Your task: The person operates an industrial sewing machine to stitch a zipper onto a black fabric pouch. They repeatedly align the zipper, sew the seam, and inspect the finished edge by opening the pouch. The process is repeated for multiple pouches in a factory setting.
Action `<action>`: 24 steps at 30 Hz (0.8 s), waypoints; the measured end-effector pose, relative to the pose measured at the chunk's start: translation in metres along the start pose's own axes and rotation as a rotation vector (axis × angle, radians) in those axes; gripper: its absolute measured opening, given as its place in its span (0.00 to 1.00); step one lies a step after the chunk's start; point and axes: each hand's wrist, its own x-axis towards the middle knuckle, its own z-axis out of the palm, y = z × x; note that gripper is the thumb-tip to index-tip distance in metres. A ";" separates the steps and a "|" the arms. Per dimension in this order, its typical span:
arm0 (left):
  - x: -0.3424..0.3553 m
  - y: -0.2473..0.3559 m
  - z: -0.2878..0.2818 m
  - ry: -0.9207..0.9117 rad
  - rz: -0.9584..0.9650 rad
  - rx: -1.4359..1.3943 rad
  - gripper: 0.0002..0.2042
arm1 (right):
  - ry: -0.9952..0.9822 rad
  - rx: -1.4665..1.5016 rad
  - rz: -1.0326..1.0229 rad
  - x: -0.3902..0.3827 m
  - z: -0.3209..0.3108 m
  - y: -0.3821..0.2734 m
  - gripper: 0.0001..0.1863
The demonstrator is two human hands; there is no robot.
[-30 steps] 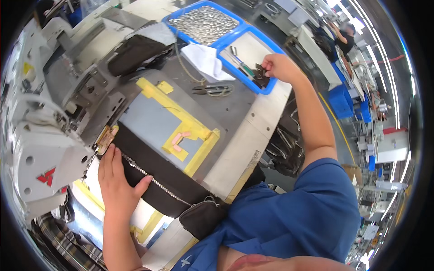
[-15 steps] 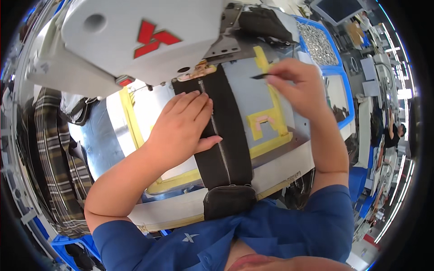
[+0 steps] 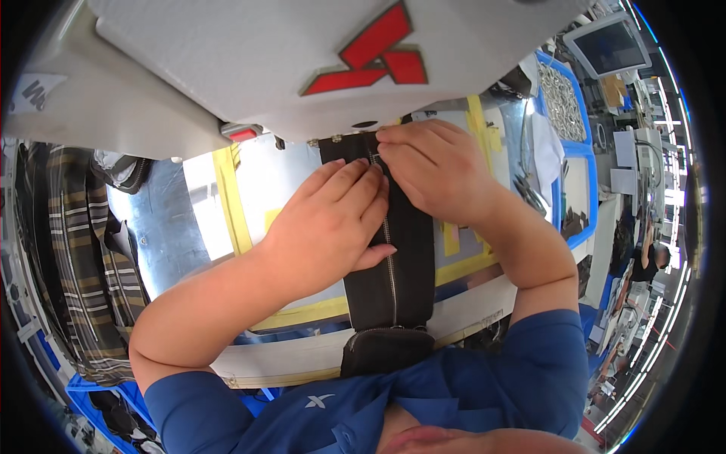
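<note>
My left hand point(image 3: 324, 222) lies flat on a long black fabric panel point(image 3: 414, 272) with a metal zipper point(image 3: 391, 290), its thumb sticking out along the zipper. My right hand point(image 3: 434, 168) is closed in a pinch near the panel's far end, fingertips just beside those of my left; what it holds is hidden. Directly above both hands is the white head of a sewing machine point(image 3: 227, 57) with a red emblem. A black zipped pouch point(image 3: 386, 352) hangs at the panel's near end. The panel rests on a plate edged with yellow tape point(image 3: 231, 199).
Striped fabric pieces point(image 3: 83, 272) hang at left, above blue bins point(image 3: 83, 393). At right are blue trays point(image 3: 590, 216), one full of metal pieces point(image 3: 563, 102), scissors point(image 3: 529, 193), a white cloth point(image 3: 546, 159) and a monitor point(image 3: 606, 47). A co-worker point(image 3: 650, 257) is farther right.
My right hand has moved from the blue tray, carrying a small dark piece, leftward to the panel's far end beside my left hand. The view has swung round, bringing the machine head overhead.
</note>
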 end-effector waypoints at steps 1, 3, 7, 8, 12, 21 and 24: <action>0.000 0.000 0.000 0.014 0.004 -0.008 0.33 | -0.019 0.010 0.001 0.000 0.000 0.000 0.12; 0.000 0.000 0.001 0.034 0.008 -0.016 0.31 | -0.048 0.024 0.007 0.001 0.000 -0.001 0.11; -0.001 0.000 0.000 0.048 0.010 0.003 0.33 | -0.087 0.069 0.048 0.001 0.001 -0.002 0.10; -0.002 0.000 0.000 0.049 0.010 0.012 0.33 | -0.096 0.086 0.064 0.001 0.001 -0.002 0.09; -0.004 0.002 0.001 0.098 -0.003 0.022 0.32 | -0.158 0.177 0.106 0.003 -0.005 0.001 0.10; -0.001 -0.005 0.003 0.174 -0.121 0.041 0.34 | -0.183 0.177 0.103 0.001 -0.004 0.007 0.11; 0.001 -0.007 0.002 0.141 -0.142 0.048 0.36 | -0.192 0.161 0.097 0.001 -0.004 0.008 0.11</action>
